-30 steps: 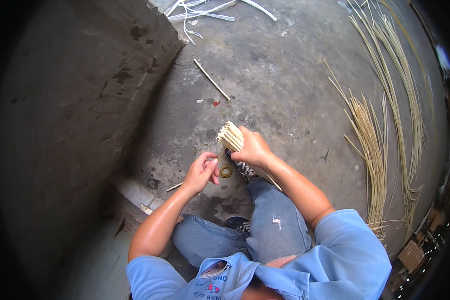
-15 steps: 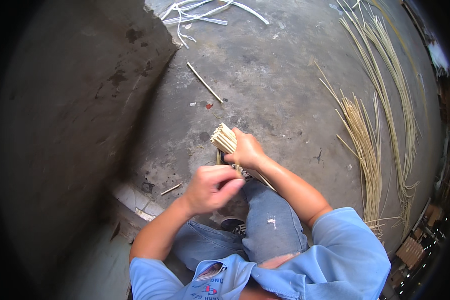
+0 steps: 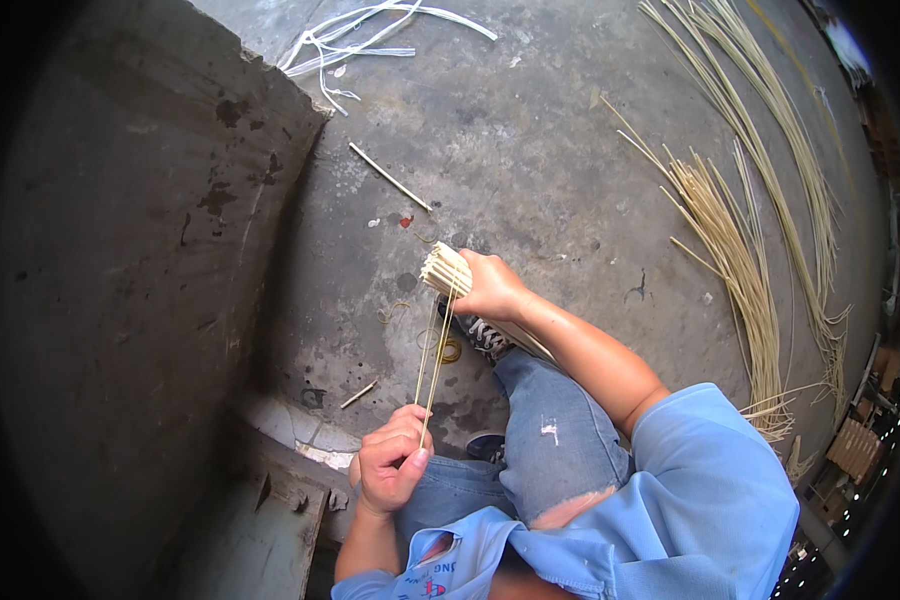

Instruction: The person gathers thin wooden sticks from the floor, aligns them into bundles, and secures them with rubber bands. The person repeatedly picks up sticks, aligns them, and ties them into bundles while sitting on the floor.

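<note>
My right hand (image 3: 492, 288) grips a bundle of pale cut sticks (image 3: 446, 270), its cut ends pointing up and left. A thin yellow rubber band (image 3: 433, 350) runs stretched from the bundle down to my left hand (image 3: 392, 468), which pinches its lower end near my knee. Both hands are over my blue jeans (image 3: 550, 440) and a dark shoe (image 3: 485, 337). The band's loop around the bundle is partly hidden by my right fingers.
A concrete floor (image 3: 530, 150) lies below, with a raised concrete block (image 3: 120, 290) on the left. Long pale reed strips (image 3: 740, 240) lie at the right, white strips (image 3: 360, 35) at the top, single sticks (image 3: 390, 177) and another rubber band (image 3: 451, 351) near my foot.
My left hand has pulled down and back toward my knee, stretching the rubber band away from the bundle. My right hand with the bundle stays in about the same place.
</note>
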`<state>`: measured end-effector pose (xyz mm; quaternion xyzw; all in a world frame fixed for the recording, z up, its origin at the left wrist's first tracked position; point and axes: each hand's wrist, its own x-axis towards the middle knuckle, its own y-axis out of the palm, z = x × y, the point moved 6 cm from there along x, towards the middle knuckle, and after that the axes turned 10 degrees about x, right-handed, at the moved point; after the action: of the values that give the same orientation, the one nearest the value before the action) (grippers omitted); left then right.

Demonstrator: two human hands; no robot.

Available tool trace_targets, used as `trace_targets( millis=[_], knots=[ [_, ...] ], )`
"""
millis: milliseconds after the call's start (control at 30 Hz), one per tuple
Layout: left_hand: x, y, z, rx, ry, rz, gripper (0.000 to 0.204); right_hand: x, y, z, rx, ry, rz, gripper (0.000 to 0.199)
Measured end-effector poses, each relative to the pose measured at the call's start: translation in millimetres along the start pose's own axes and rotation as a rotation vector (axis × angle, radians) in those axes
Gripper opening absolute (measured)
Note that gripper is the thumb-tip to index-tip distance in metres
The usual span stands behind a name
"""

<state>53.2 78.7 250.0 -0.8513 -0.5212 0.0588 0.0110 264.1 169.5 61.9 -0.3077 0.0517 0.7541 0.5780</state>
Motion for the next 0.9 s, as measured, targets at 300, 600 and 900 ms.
trace_targets(
  millis=[300,600,900],
  knots=[
    [-43.0,22.6,88.8,-1.598,-0.125,-0.843,0.043,-10.3,-37.1,17.7,0.099,-0.016,0.018,0.060],
    [37.6,25.0,137.6,-1.659,-0.046,-0.788,0.071,-34.8,-43.6,41.7,0.128,-0.079,0.045,0.059],
    [75.9,21.2,159.1,-1.644,-0.202,-0.775,0.073,-42.3,-28.2,43.5,0.123,-0.059,0.063,0.060]
  ],
)
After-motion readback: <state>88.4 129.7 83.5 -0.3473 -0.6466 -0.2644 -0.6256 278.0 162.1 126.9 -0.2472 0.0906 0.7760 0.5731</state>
